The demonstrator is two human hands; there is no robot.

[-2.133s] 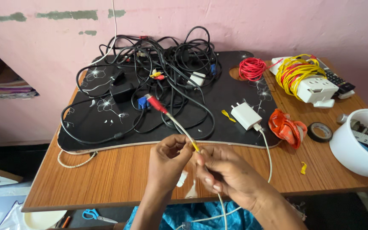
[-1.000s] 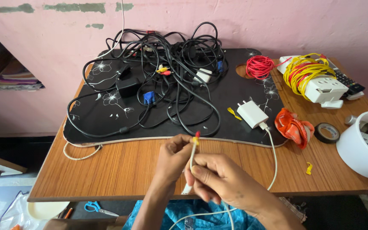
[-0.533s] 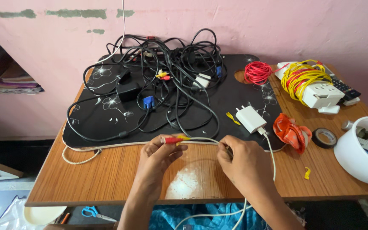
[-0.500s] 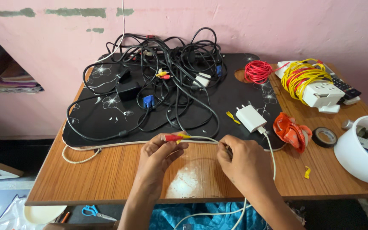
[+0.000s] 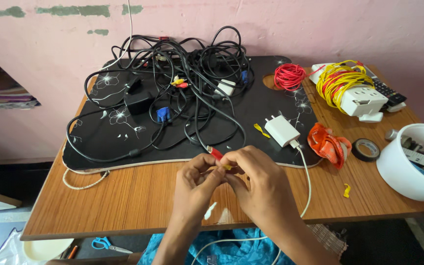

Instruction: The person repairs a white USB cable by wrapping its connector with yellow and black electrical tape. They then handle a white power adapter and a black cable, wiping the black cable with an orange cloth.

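My left hand point(image 5: 196, 189) and my right hand point(image 5: 261, 184) are pressed together over the near part of the wooden table point(image 5: 123, 196). Between their fingertips they pinch a thin cable with red and yellow plugs point(image 5: 217, 155); a white cable end hangs below the left hand. The white cable point(image 5: 306, 184) runs from a white charger block point(image 5: 281, 130) past my right hand and down over the table edge. A tangle of black cables point(image 5: 187, 83) lies on the black flowered mat point(image 5: 271, 105) behind my hands.
A red wire coil point(image 5: 289, 76), a yellow wire bundle point(image 5: 337, 81) on a white power strip, an orange strap point(image 5: 326, 145), a tape roll point(image 5: 365, 149) and a white bowl point(image 5: 402, 169) sit at the right. Blue-handled scissors point(image 5: 103, 243) lie below the table.
My hands, spread apart along the cable half a second ago, have come back together at the red and yellow plugs. The camera view has shifted slightly.
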